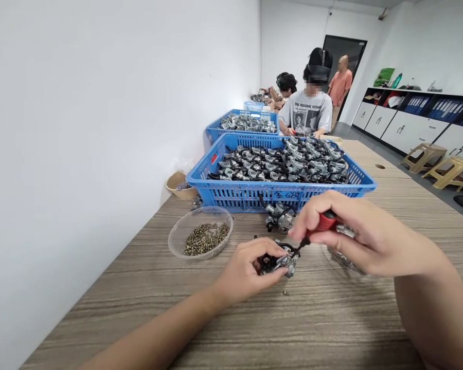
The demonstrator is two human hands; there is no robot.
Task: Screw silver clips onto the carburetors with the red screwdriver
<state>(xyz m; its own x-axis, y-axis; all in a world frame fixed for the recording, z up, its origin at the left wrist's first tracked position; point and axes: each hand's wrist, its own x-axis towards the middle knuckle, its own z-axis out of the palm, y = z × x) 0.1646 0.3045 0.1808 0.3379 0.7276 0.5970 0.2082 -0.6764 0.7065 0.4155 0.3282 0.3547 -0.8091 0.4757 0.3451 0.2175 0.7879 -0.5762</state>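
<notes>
Metal part point(283, 262), small and grey with a black piece, sits on the wooden table point(332, 318) pinched in the left hand point(247, 272). Left of it, a clear bowl point(177, 237) holds brass screws point(206, 238). Behind, a blue crate point(250, 194) is heaped with similar parts. The right hand point(355, 234) grips a red-handled screwdriver point(320, 225), tip on the part, hiding another clear dish.

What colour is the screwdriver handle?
Red, on the screwdriver in the right hand; head view shows it.
</notes>
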